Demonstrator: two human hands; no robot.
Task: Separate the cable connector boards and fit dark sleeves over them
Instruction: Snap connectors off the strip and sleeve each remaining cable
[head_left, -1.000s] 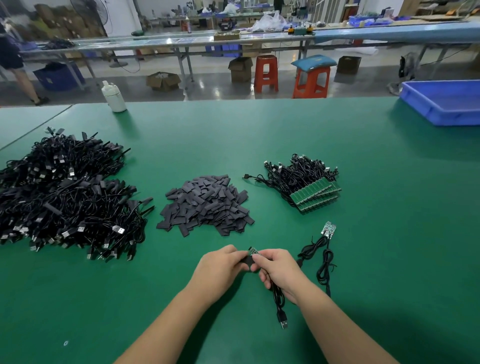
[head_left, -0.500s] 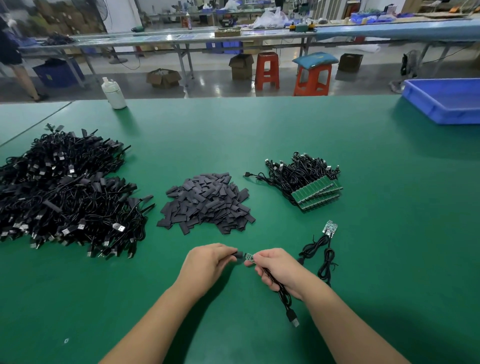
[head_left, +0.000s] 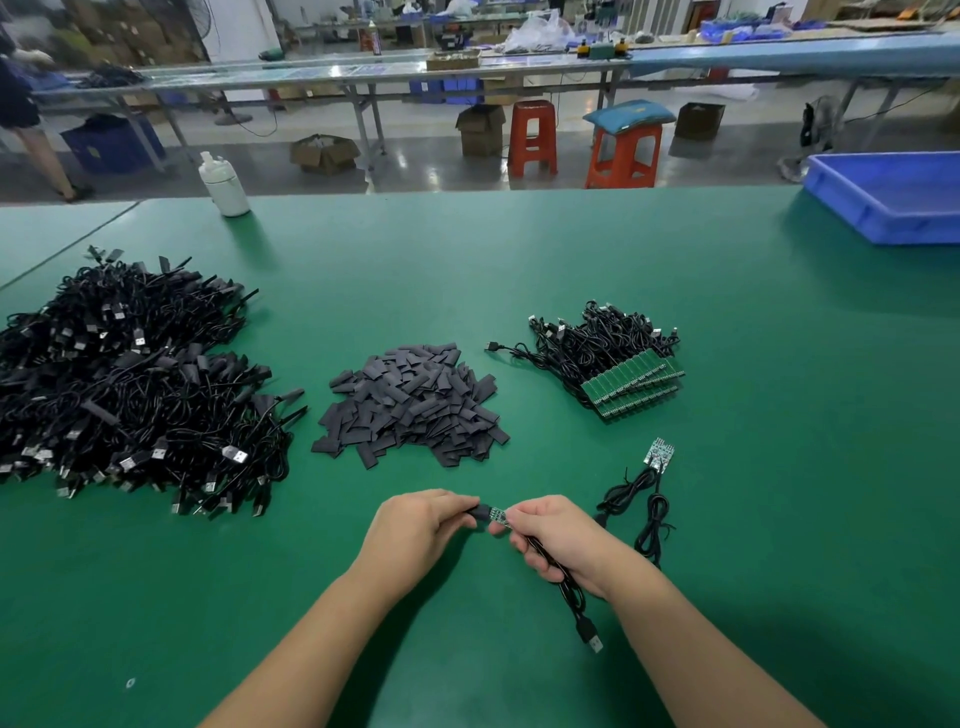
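With the left hand pinching 1 dark sleeve and the right hand gripping the board and cable, misalignment may snag the sleeve on the board edge.

I count two hands, three piles on my counter, two loose cables, one white bottle, one blue tray, two orange stools

Small green board on black cable, dark sleeve at its left end; sleeve pile beyond

A white bottle and a blue tray stand on the green table.
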